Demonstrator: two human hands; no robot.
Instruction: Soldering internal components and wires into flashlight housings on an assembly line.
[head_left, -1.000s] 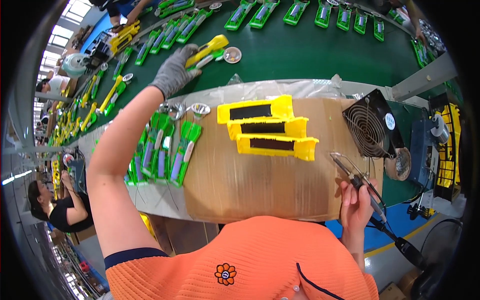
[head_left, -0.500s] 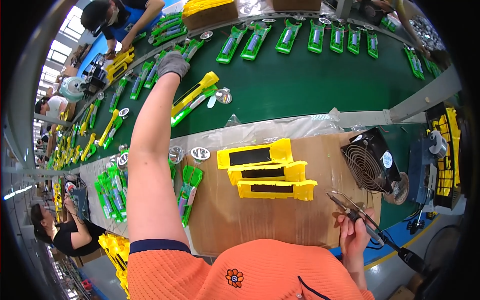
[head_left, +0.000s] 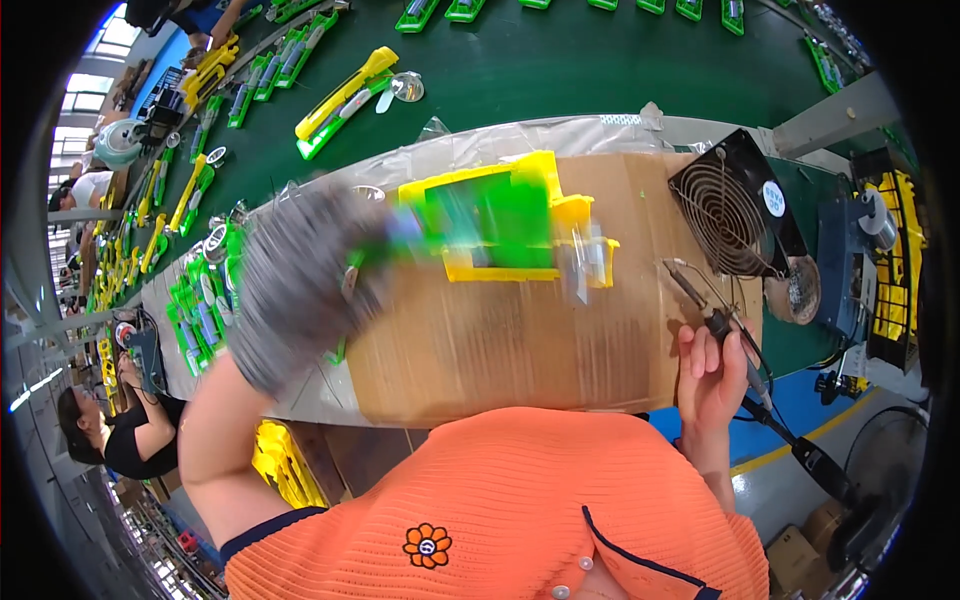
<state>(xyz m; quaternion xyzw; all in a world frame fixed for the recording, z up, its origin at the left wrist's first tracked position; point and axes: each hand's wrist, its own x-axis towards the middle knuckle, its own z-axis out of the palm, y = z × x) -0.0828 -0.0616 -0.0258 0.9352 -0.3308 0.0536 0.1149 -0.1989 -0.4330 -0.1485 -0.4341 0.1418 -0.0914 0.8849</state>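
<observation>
My left hand (head_left: 310, 285), in a grey glove and smeared by motion, is closed on a green plastic housing (head_left: 515, 220). That housing is blurred too; it passes over several yellow plastic housings (head_left: 535, 168) and partly covers them. The yellow pieces lie in a stack on a cardboard sheet (head_left: 500, 350). At the right, my bare right hand (head_left: 712, 370) grips a soldering iron (head_left: 692, 292), its tip pointing up and to the left. A thin curved metal tube runs alongside the iron.
A black fan (head_left: 735, 210) stands at the cardboard's right edge beside a round tin (head_left: 797, 292). Behind lies a green belt (head_left: 560, 80) with green housings and a yellow-green pair (head_left: 345, 105). More green housings (head_left: 200, 310) crowd the left. A co-worker (head_left: 125, 430) sits far left.
My left hand has come back from the far belt to above the cardboard, bringing a green housing. My view has tilted nearer. The right hand still holds the soldering iron.
</observation>
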